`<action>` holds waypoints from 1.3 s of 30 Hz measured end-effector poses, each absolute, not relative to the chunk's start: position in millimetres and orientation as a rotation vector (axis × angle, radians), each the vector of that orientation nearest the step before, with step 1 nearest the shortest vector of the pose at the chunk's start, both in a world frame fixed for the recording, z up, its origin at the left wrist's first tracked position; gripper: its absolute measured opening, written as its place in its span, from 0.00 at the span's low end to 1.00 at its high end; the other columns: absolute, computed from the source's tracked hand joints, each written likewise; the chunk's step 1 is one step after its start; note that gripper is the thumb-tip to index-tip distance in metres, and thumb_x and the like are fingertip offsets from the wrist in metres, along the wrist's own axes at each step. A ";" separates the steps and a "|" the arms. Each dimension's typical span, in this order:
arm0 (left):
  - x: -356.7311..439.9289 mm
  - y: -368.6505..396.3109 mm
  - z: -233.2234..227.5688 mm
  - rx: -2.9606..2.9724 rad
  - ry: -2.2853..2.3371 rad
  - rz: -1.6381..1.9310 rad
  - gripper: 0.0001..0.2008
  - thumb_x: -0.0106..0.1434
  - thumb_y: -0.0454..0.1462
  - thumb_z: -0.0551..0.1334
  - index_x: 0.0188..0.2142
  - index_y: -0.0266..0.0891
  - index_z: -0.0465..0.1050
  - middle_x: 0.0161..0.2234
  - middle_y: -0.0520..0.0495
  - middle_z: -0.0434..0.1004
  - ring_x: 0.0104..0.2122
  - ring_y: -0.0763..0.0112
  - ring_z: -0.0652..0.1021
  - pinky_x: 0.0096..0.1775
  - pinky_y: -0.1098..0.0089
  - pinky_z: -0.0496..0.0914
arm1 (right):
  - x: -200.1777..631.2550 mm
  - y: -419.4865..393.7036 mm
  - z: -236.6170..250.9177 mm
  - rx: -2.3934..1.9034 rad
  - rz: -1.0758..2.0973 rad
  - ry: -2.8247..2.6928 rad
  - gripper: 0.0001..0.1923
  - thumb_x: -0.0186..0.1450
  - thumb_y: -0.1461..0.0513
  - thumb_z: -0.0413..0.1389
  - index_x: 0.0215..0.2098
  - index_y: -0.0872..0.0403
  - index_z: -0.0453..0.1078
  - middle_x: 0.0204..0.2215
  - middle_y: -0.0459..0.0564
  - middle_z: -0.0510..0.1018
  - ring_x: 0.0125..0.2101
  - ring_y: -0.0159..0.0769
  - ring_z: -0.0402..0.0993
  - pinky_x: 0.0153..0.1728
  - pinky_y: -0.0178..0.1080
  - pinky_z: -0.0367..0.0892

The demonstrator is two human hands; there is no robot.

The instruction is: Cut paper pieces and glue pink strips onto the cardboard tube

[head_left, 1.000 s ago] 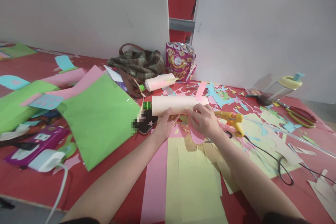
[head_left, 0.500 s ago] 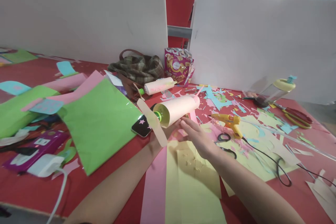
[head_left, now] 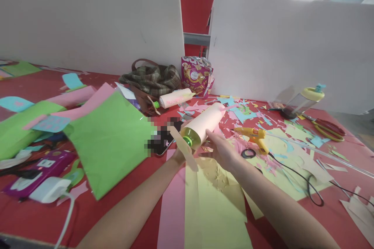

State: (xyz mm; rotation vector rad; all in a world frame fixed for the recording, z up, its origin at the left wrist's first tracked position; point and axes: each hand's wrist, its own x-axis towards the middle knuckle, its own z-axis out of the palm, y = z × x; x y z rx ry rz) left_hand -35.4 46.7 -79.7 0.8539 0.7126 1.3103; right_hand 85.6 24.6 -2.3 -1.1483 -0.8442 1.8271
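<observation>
**Paper-wrapped bottle held above a littered craft table**

Red covers the table [head_left: 35,210], which is strewn with coloured paper. At far left lie a purple power strip [head_left: 37,165] and a white adapter [head_left: 46,189]; any lettering on them is too small to read. Beside them, a large green sheet [head_left: 111,140] overlaps pink sheets. Near the middle, a phone [head_left: 163,140] lies partly blurred. Behind it sit a plaid bag [head_left: 153,78], a second wrapped bottle [head_left: 175,98] and a purple snack pouch [head_left: 195,76] whose print cannot be read.

At centre, the pink-wrapped bottle [head_left: 203,124] is held tilted above yellow sheets [head_left: 216,202], its green neck towards the camera, with a cream paper propeller [head_left: 182,146] at that end. The left hand [head_left: 179,155] is largely hidden beneath the bottle, so its grip cannot be told. The right hand [head_left: 223,149] has its fingers against the bottle's near side.

To the right lie black-handled scissors [head_left: 248,153], a yellow glue gun [head_left: 253,134] with a black cord [head_left: 309,186], a toppled clear bottle with yellow lid [head_left: 304,101], and red-and-yellow scissors [head_left: 329,129].
</observation>
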 end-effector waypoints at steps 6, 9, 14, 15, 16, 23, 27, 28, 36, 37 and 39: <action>-31.5 48.3 -66.0 1.076 0.700 1.389 0.30 0.39 0.31 0.67 0.44 0.44 0.63 0.45 0.48 0.68 0.49 0.60 0.65 0.49 0.65 0.61 | 93.9 30.9 7.0 -1.169 1.642 -0.885 0.12 0.55 0.56 0.50 0.36 0.53 0.62 0.35 0.51 0.72 0.33 0.37 0.70 0.26 0.37 0.68; -29.6 50.9 -63.9 1.117 0.669 1.419 0.22 0.46 0.35 0.64 0.43 0.43 0.64 0.48 0.47 0.65 0.50 0.62 0.63 0.51 0.65 0.57 | 102.3 36.5 12.2 -1.188 1.544 -0.960 0.15 0.55 0.56 0.51 0.39 0.53 0.61 0.37 0.50 0.72 0.35 0.37 0.70 0.30 0.37 0.67; -32.4 56.7 -71.4 1.086 0.738 1.279 0.13 0.53 0.39 0.58 0.39 0.40 0.68 0.43 0.45 0.68 0.47 0.64 0.67 0.51 0.62 0.56 | 116.4 49.0 10.8 -1.337 1.310 -1.285 0.21 0.55 0.54 0.50 0.46 0.52 0.59 0.43 0.50 0.70 0.41 0.39 0.68 0.38 0.39 0.65; -33.4 57.3 -73.3 1.058 0.729 1.249 0.13 0.54 0.40 0.58 0.39 0.40 0.68 0.43 0.45 0.68 0.47 0.64 0.67 0.50 0.62 0.56 | 118.4 52.2 8.7 -1.396 1.249 -1.352 0.22 0.55 0.54 0.50 0.47 0.52 0.59 0.44 0.50 0.69 0.42 0.39 0.67 0.39 0.40 0.64; -34.1 57.8 -74.9 1.030 0.714 1.228 0.13 0.55 0.40 0.57 0.40 0.40 0.67 0.44 0.46 0.68 0.47 0.64 0.66 0.50 0.62 0.56 | 120.0 55.5 6.3 -1.453 1.198 -1.412 0.23 0.56 0.53 0.49 0.48 0.52 0.58 0.45 0.50 0.68 0.42 0.39 0.66 0.40 0.40 0.64; -35.7 59.0 -76.6 1.059 0.719 1.182 0.13 0.57 0.41 0.53 0.40 0.40 0.67 0.47 0.45 0.66 0.49 0.64 0.64 0.50 0.63 0.57 | 125.4 64.7 -7.7 -1.586 1.097 -1.603 0.24 0.55 0.55 0.49 0.49 0.54 0.58 0.45 0.52 0.69 0.42 0.39 0.67 0.38 0.39 0.64; -36.4 58.1 -72.1 1.138 0.793 1.171 0.11 0.56 0.40 0.54 0.35 0.39 0.70 0.48 0.45 0.65 0.50 0.62 0.63 0.49 0.64 0.58 | 131.8 60.8 -11.9 -1.698 0.963 -1.711 0.24 0.54 0.56 0.50 0.48 0.54 0.60 0.44 0.54 0.70 0.42 0.43 0.66 0.39 0.43 0.61; -36.3 57.4 -70.6 1.146 0.814 1.174 0.10 0.55 0.39 0.54 0.34 0.39 0.70 0.47 0.45 0.65 0.50 0.62 0.63 0.49 0.64 0.58 | 134.2 58.7 -11.8 -1.727 0.914 -1.738 0.23 0.54 0.56 0.50 0.48 0.54 0.60 0.42 0.54 0.71 0.41 0.44 0.67 0.39 0.44 0.60; -33.4 52.7 -62.3 1.312 0.933 1.204 0.10 0.54 0.34 0.53 0.36 0.39 0.68 0.45 0.44 0.63 0.42 0.66 0.68 0.46 0.66 0.61 | 185.1 7.3 -0.6 -2.010 0.419 -2.235 0.14 0.58 0.55 0.46 0.22 0.52 0.67 0.20 0.51 0.72 0.22 0.38 0.69 0.23 0.38 0.60; -33.3 52.5 -62.6 1.341 0.931 1.199 0.11 0.54 0.34 0.53 0.36 0.39 0.68 0.45 0.44 0.63 0.42 0.66 0.68 0.46 0.66 0.61 | 194.6 0.4 -2.2 -2.080 0.361 -2.231 0.15 0.57 0.55 0.46 0.20 0.53 0.66 0.18 0.52 0.71 0.21 0.39 0.69 0.22 0.38 0.59; -33.5 52.1 -63.6 1.403 0.949 1.182 0.11 0.54 0.33 0.53 0.38 0.39 0.67 0.46 0.43 0.62 0.44 0.65 0.67 0.46 0.66 0.61 | 212.6 -8.6 -8.4 -2.225 0.239 -2.163 0.15 0.57 0.54 0.46 0.20 0.54 0.65 0.17 0.54 0.70 0.19 0.41 0.68 0.19 0.39 0.58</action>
